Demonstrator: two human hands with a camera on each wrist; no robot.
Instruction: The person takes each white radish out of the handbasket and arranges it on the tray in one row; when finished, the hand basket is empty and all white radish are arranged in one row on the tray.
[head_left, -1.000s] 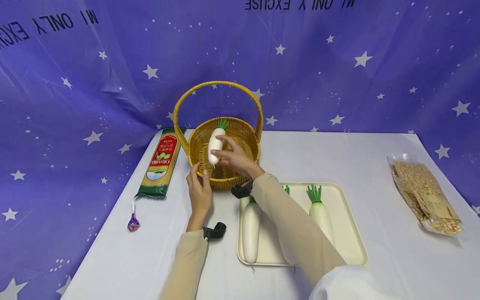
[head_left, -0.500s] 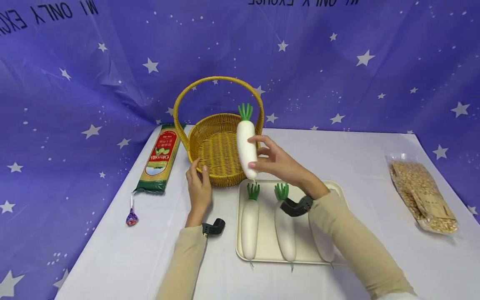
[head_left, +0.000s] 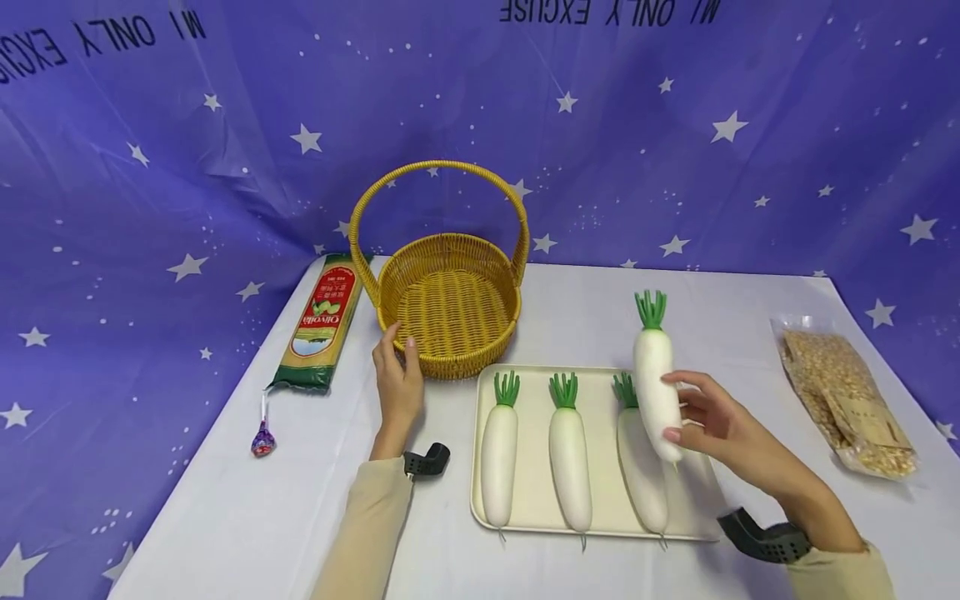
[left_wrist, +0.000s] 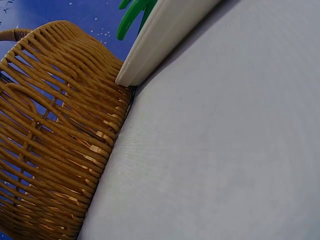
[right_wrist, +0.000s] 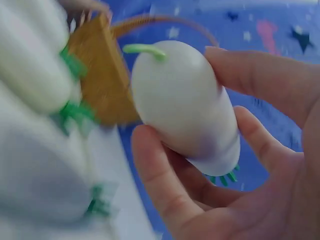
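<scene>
My right hand (head_left: 731, 425) pinches a white radish (head_left: 655, 383) between thumb and fingers, holding it green leaves up over the right side of the cream tray (head_left: 536, 517). In the right wrist view the same radish (right_wrist: 182, 95) points its root tip toward the camera. Three more white radishes lie side by side on the tray: a left one (head_left: 498, 467), a middle one (head_left: 570, 471) and a right one (head_left: 637, 475), which the held one partly overlaps. My left hand (head_left: 399, 387) touches the near left rim of a woven basket (head_left: 457, 365), fingers fairly straight; the basket holds nothing.
A green and red pasta packet (head_left: 318, 325) lies left of the basket, with a wrapped lollipop (head_left: 263, 439) nearer me. At the far right is a clear bag of grain (head_left: 843, 392). The basket's tall handle (head_left: 438, 164) arches above it, before a purple starry backdrop (head_left: 637, 167).
My right hand has carried the radish from inside the basket rightward and toward me, over the tray. My left hand stays at the basket rim.
</scene>
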